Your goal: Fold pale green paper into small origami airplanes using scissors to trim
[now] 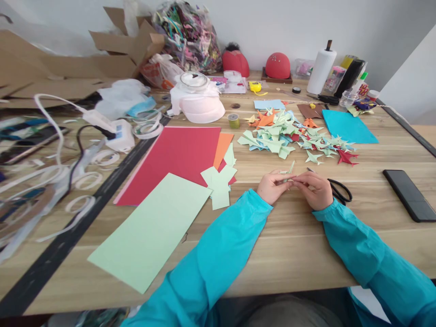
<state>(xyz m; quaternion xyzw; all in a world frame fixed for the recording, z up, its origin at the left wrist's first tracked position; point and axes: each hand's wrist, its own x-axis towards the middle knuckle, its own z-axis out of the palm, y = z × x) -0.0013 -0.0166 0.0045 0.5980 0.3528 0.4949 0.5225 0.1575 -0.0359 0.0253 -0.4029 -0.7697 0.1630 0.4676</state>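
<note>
Both my hands meet over the table, fingers pinched on a small pale green folded paper, whose thin point sticks up between them. My left hand holds it from the left, and my right hand pinches its other side; the fingers hide most of it. Black-handled scissors lie by my right hand, partly covered by it. Beyond my hands spreads a pile of folded paper cranes, mostly pale green, with some orange, blue and red. Cut pale green paper pieces lie to the left of my left hand.
A pale green sheet and red sheets lie at left. A black phone rests at right, a turquoise sheet behind it. White strips and cables clutter the left side; a cardboard box stands behind.
</note>
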